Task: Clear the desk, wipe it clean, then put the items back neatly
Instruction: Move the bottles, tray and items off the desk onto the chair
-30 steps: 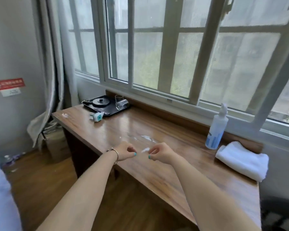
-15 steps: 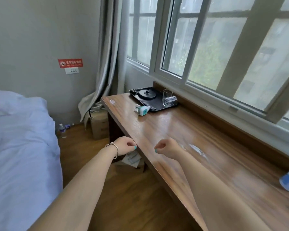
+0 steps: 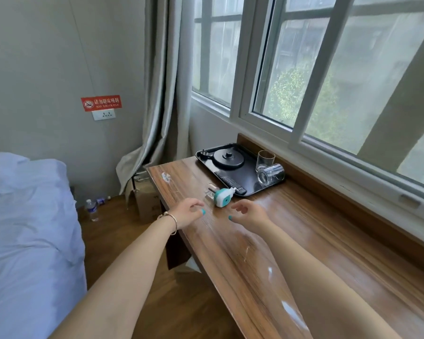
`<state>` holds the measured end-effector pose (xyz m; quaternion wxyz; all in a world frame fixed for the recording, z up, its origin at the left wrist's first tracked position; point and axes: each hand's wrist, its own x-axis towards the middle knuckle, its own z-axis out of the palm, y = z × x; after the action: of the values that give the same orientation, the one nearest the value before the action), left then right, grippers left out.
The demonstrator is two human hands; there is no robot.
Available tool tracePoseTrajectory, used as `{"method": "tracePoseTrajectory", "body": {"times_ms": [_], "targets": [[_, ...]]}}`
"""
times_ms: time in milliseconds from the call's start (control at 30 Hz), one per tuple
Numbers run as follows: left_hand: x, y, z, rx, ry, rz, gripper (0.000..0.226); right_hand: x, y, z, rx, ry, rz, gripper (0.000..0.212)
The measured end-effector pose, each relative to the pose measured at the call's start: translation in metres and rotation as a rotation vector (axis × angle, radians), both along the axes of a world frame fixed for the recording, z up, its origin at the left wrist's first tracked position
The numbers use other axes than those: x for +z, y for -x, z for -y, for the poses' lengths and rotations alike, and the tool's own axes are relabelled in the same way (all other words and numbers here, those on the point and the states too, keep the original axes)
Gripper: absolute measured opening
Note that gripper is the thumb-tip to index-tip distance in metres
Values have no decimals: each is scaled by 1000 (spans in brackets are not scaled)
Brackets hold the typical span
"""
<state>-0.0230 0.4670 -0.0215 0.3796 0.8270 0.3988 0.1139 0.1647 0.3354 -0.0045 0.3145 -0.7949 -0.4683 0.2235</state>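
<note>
We read one label: red wall sign (image 3: 101, 103) with a no-smoking icon, Chinese characters and "NO SMOKING", above a white socket (image 3: 103, 115). No legible brand on the white-and-teal plug-in device (image 3: 222, 197); it lies on its side on the wooden desk (image 3: 304, 241) just off the black tray (image 3: 249, 182), long axis running left-right, prongs pointing left. Remote (image 3: 231, 184) on the tray lies diagonally. One glass (image 3: 265, 160) upright, another glass (image 3: 271, 176) on its side. Left hand (image 3: 187, 212) and right hand (image 3: 249, 212) flank the device, fingers loosely spread, gripping nothing.
</note>
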Motion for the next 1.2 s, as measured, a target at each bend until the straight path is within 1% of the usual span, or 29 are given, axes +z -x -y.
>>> {"method": "tracePoseTrajectory", "body": {"times_ms": [100,167,267,333,400,533,633,700,767,933,1067,1200], "targets": [[-6,-6,-21,-44,-14,-31,34,-9,-7,-20,-35,4,9,35],[-12,-7,-41,-64,-19,-45,38,-15,-12,-33,-71,-4,17,42],[-16,-10,-69,-79,-45,-62,42,-25,-17,-50,-106,-31,57,62],[-17,-13,-89,-91,-45,-48,44,-28,-16,-62,-97,-5,106,75],[-17,-16,-108,-145,-46,-51,48,-30,-13,-74,-90,26,141,81],[-20,-24,-140,-323,-6,-38,61,-37,-3,-93,-156,43,150,77],[-26,-31,-158,-466,-4,-71,67,-41,0,-101,-205,69,213,76],[-31,-36,-170,-529,-3,-63,70,-39,3,-104,-233,93,255,74],[-28,-42,-178,-560,-5,-42,70,-37,7,-107,-252,104,253,73],[-9,-66,-185,-698,-113,-31,71,-31,23,-113,-337,25,182,68],[1,-81,-187,-787,-104,-11,75,-22,32,-123,-417,-67,148,66],[9,-95,-189,-795,-98,69,81,-6,25,-125,-475,-110,140,67]]}}
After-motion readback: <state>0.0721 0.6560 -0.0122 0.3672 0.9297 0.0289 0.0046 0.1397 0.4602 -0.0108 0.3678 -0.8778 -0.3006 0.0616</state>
